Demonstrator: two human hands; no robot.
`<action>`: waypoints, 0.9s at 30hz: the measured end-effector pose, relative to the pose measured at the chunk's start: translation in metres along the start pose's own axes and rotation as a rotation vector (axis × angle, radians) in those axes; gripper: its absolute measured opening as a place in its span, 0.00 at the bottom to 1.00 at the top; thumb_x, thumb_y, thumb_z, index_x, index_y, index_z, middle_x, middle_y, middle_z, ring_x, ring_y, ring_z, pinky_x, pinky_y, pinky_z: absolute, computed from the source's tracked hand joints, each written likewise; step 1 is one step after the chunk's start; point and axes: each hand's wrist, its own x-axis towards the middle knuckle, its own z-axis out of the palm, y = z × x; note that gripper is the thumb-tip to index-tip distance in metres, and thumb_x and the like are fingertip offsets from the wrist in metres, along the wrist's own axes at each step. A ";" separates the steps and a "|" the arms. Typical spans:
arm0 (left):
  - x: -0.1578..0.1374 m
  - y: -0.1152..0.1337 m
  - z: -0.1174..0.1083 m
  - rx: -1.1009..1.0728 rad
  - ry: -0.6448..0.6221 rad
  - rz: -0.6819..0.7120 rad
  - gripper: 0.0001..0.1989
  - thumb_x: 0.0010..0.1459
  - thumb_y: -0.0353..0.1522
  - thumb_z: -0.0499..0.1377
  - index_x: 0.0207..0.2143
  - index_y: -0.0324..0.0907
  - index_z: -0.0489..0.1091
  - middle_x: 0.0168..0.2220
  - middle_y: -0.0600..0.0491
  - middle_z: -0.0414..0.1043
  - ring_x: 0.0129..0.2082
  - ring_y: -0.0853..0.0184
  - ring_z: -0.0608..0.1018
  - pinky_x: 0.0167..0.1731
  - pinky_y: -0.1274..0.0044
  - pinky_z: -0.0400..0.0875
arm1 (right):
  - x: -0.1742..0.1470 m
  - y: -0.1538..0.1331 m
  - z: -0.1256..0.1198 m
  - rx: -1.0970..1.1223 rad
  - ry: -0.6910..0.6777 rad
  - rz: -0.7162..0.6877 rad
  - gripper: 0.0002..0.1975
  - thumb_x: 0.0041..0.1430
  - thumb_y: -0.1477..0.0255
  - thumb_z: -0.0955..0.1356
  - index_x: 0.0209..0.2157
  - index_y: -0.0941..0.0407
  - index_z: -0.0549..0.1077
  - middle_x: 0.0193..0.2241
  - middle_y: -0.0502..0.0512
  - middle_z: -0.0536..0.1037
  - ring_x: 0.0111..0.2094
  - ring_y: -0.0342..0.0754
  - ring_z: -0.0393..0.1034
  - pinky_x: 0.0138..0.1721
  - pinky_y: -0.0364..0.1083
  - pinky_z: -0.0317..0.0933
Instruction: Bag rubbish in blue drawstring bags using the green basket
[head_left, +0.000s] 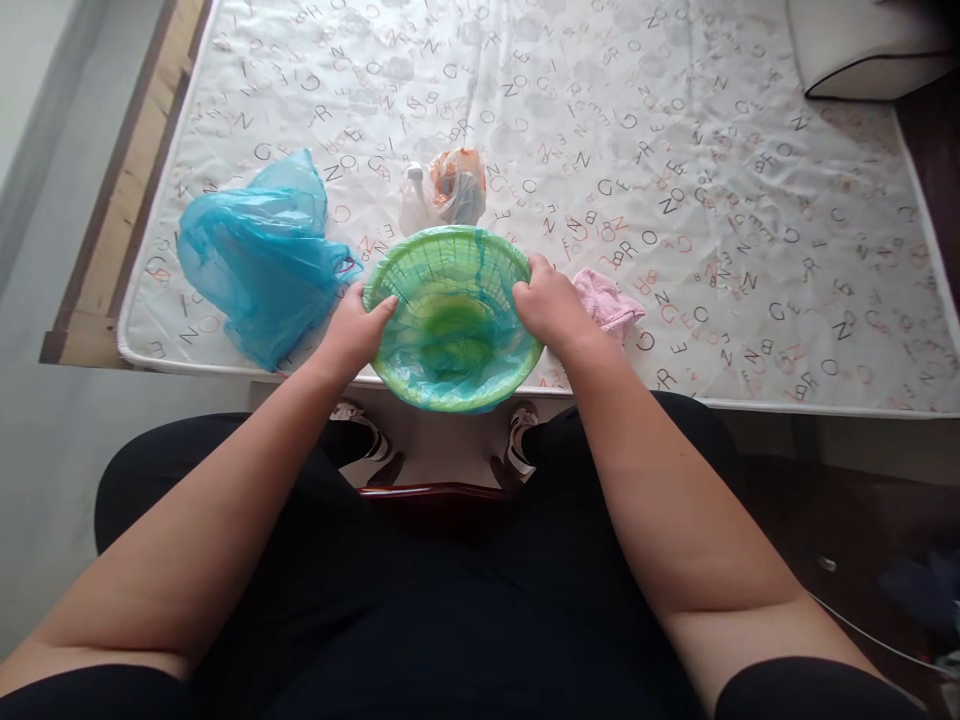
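A green plastic basket (pixel 459 312) is held between my two hands at the front edge of the mattress. Thin bluish plastic film (pixel 487 365), like a bag, lines its inside and laps over the rim. My left hand (pixel 360 325) grips the left rim with the thumb on top. On the right rim my right hand (pixel 551 300) is closed, its other fingers hidden behind the basket. A crumpled blue plastic bag (pixel 259 255) lies to the left, close to my left hand. Just past my right hand sits a folded pink cloth (pixel 606 303).
Behind the basket stands a clear plastic bag with orange print (pixel 457 187), beside a small whitish item (pixel 416 190). The letter-printed mattress (pixel 720 250) rests on a wooden frame (pixel 112 230). A white cushioned object (pixel 870 50) occupies the far right corner. A cable (pixel 870 630) runs at lower right.
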 end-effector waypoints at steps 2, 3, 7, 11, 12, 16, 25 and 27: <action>0.000 0.000 0.000 0.001 0.001 -0.002 0.20 0.59 0.40 0.69 0.52 0.42 0.76 0.50 0.44 0.82 0.57 0.47 0.82 0.68 0.55 0.73 | 0.000 0.001 0.000 -0.003 0.000 0.001 0.29 0.68 0.70 0.62 0.68 0.61 0.69 0.53 0.71 0.82 0.58 0.69 0.75 0.62 0.65 0.68; 0.000 0.000 0.000 0.002 0.004 -0.002 0.20 0.59 0.39 0.69 0.52 0.42 0.76 0.50 0.44 0.82 0.57 0.47 0.81 0.68 0.55 0.73 | 0.000 0.001 0.000 -0.002 0.000 -0.001 0.30 0.68 0.70 0.61 0.68 0.62 0.68 0.54 0.72 0.82 0.58 0.69 0.75 0.62 0.65 0.68; -0.001 0.003 0.000 0.013 0.009 -0.010 0.20 0.60 0.39 0.69 0.52 0.42 0.76 0.50 0.44 0.81 0.56 0.47 0.82 0.67 0.56 0.73 | 0.000 0.001 0.000 0.009 0.000 -0.013 0.31 0.68 0.70 0.61 0.69 0.62 0.68 0.54 0.71 0.83 0.58 0.69 0.75 0.61 0.65 0.69; -0.002 0.008 -0.001 0.070 0.000 -0.025 0.21 0.61 0.38 0.67 0.54 0.39 0.75 0.52 0.41 0.81 0.56 0.47 0.82 0.66 0.56 0.74 | 0.000 0.000 0.000 0.016 0.002 -0.016 0.30 0.68 0.70 0.61 0.68 0.62 0.68 0.54 0.72 0.82 0.58 0.69 0.75 0.61 0.67 0.68; -0.003 0.009 -0.001 0.078 0.001 -0.027 0.21 0.61 0.38 0.67 0.55 0.38 0.75 0.52 0.41 0.81 0.56 0.47 0.82 0.66 0.56 0.73 | 0.000 -0.001 0.000 0.015 0.003 -0.016 0.29 0.68 0.70 0.61 0.68 0.62 0.68 0.53 0.72 0.82 0.58 0.69 0.75 0.61 0.67 0.68; -0.003 0.009 -0.001 0.078 -0.004 -0.029 0.21 0.62 0.37 0.67 0.55 0.39 0.75 0.52 0.41 0.81 0.56 0.48 0.82 0.65 0.56 0.74 | 0.000 -0.001 0.000 0.009 0.001 -0.007 0.28 0.67 0.71 0.61 0.66 0.62 0.69 0.52 0.72 0.82 0.56 0.69 0.76 0.61 0.67 0.69; -0.003 0.007 -0.002 0.085 0.001 -0.032 0.22 0.60 0.38 0.68 0.55 0.40 0.75 0.53 0.42 0.81 0.56 0.47 0.82 0.66 0.56 0.74 | 0.001 0.000 0.001 -0.016 -0.009 -0.005 0.29 0.67 0.72 0.61 0.68 0.63 0.68 0.53 0.73 0.82 0.55 0.69 0.77 0.60 0.65 0.69; -0.002 0.005 -0.002 0.076 0.000 -0.026 0.22 0.60 0.38 0.68 0.55 0.40 0.76 0.53 0.42 0.81 0.56 0.47 0.82 0.66 0.56 0.74 | 0.002 0.000 0.002 -0.009 -0.011 -0.006 0.29 0.68 0.72 0.61 0.68 0.63 0.68 0.53 0.73 0.82 0.55 0.68 0.77 0.60 0.65 0.69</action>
